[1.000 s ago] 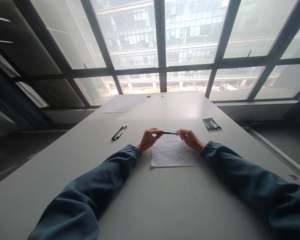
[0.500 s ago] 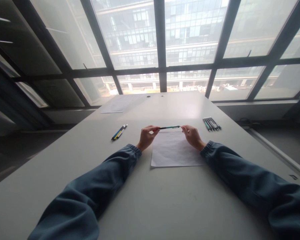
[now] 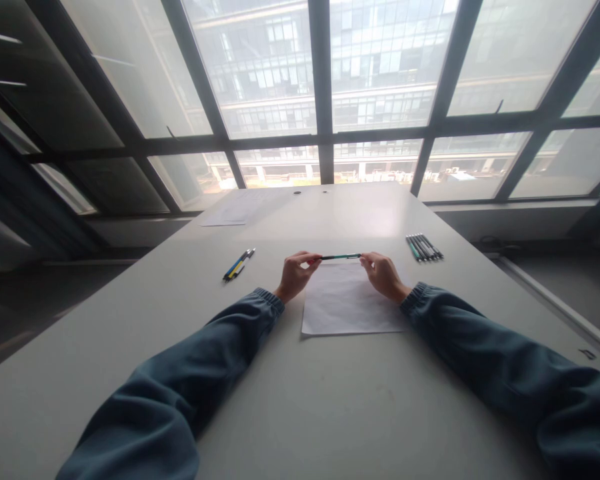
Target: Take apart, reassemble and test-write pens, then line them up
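A thin green and black pen [image 3: 341, 257] is held level between both hands, above the far edge of a white sheet of paper [image 3: 347, 303]. My left hand [image 3: 296, 275] pinches its left end, where a red tip shows. My right hand [image 3: 381, 274] pinches its right end. Both arms wear dark blue sleeves and rest on the pale table [image 3: 280, 400].
A row of several dark pens [image 3: 423, 247] lies to the right of the hands. A blue and yellow pen pair [image 3: 239, 264] lies to the left. Another sheet of paper [image 3: 235, 212] rests at the table's far left, near the large windows.
Both hands raised the pen slightly and moved it farther away, from over the sheet to its far edge. Between the last two frames hardly anything moved.
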The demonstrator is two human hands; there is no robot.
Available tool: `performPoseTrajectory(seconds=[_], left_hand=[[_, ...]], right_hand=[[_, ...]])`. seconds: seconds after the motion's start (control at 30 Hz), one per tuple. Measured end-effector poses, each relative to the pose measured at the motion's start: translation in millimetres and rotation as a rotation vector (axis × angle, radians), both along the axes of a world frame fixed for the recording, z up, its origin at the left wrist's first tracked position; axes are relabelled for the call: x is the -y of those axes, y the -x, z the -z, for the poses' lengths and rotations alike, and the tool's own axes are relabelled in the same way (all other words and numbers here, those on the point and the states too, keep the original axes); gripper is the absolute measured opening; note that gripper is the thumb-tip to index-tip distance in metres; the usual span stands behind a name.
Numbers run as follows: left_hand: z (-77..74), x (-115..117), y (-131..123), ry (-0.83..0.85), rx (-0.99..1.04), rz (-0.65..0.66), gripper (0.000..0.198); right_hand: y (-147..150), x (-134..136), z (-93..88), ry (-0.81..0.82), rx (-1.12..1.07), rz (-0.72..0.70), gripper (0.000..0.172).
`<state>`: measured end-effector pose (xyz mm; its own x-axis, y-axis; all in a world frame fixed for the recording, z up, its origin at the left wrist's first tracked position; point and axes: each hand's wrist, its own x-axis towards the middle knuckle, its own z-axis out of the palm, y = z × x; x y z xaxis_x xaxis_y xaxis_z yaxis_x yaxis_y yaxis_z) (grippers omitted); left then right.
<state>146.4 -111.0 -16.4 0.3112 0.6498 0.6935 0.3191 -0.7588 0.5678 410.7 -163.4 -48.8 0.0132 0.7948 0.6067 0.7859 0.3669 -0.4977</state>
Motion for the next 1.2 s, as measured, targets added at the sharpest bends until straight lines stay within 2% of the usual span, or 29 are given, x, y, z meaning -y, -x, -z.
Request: performPoseTrajectory(seconds=[0.17, 0.3, 0.37, 0.5, 0.57, 0.7, 0.87, 1.1, 1.2], left_hand=[[0.2, 1.2, -0.6, 0.028, -0.002, 0.037, 0.013], [-0.1, 0.9, -1.0, 0.043, 0.015, 0.043, 0.013], [0.4, 0.2, -0.9, 0.051, 0.022, 0.046, 0.014], [3.1, -2.1, -1.0, 0.067, 0.025, 0.064, 0.017], [4.4, -2.8, -1.1, 0.075, 0.027, 0.084, 0.019], [5.3, -2.3, -0.8, 0.083, 0.016, 0.119, 0.02], [5.9, -1.1, 0.5, 0.06, -0.04, 0.138, 0.019], [12.1, -4.7, 2.0, 0.036, -0.019, 0.066, 0.027], [12.0, -3.3, 2.5, -0.017, -0.029, 0.084, 0.026]], right_hand=[[1.1, 1.8, -1.4, -0.005, 0.002, -0.03, 0.025], [0.9, -1.8, 0.5, 0.008, -0.082, 0.018, 0.02], [0.7, -3.7, 1.6, 0.008, -0.133, 0.023, 0.026], [0.1, -4.2, 2.7, -0.031, -0.163, -0.052, 0.043], [0.0, -3.2, 2.6, -0.058, -0.141, -0.091, 0.039], [0.2, 0.0, -0.1, -0.106, -0.092, -0.154, 0.018], [0.8, 4.3, -5.4, -0.112, -0.101, -0.203, 0.019], [0.8, 6.5, -7.0, -0.106, -0.079, -0.228, 0.022], [0.3, 6.6, -6.5, -0.102, -0.061, -0.232, 0.026]])
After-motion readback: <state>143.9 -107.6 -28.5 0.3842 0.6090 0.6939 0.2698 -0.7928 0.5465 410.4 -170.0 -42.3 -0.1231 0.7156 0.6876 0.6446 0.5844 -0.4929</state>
